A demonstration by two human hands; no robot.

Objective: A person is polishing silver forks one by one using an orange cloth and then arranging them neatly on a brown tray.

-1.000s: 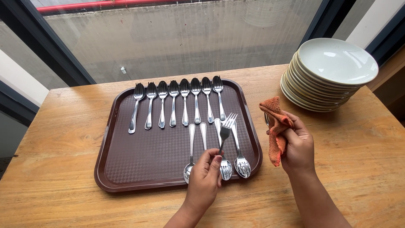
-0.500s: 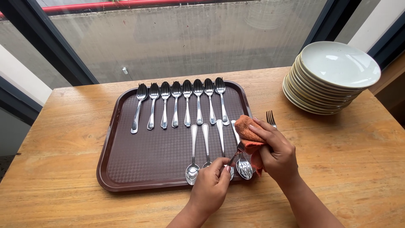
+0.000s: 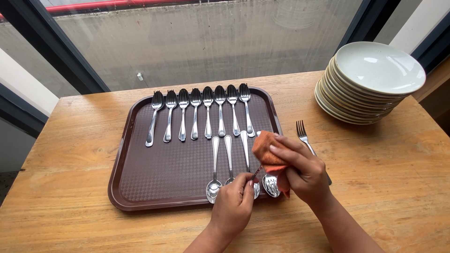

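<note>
Behind the hands, a large window over a grey concrete ledge backs a worn, grainy wooden table [image 3: 70, 154]. On it lies a brown plastic tray [image 3: 140, 187] with a fine checked texture and rounded corners. The left hand [image 3: 233, 206] is closed, fingertips pinching the handle end of a steel fork [image 3: 256, 174], which hangs just over the tray's near right corner. The right hand [image 3: 300, 171] is wrapped shut around a nubbly orange cloth [image 3: 263, 152] that covers the fork's head, so the tines are hidden.

Directly beyond the hands, a row of polished forks [image 3: 201, 112] lies tines away. Under and just left of the hands lie more smooth, mirror-bright pieces [image 3: 214, 164], some with spoon bowls; the rightmost shows tines. To the right of the right hand, a lone fork [image 3: 304, 137] rests on bare wood, and well beyond it stands a stack of pale glazed plates [image 3: 370, 79].

The slim handle is slick, and the pinch on it is light; a hard tug through the cloth could likely pull it free, dropping it onto the pieces below and knocking them askew. Tines might also snag the cloth's weave.
</note>
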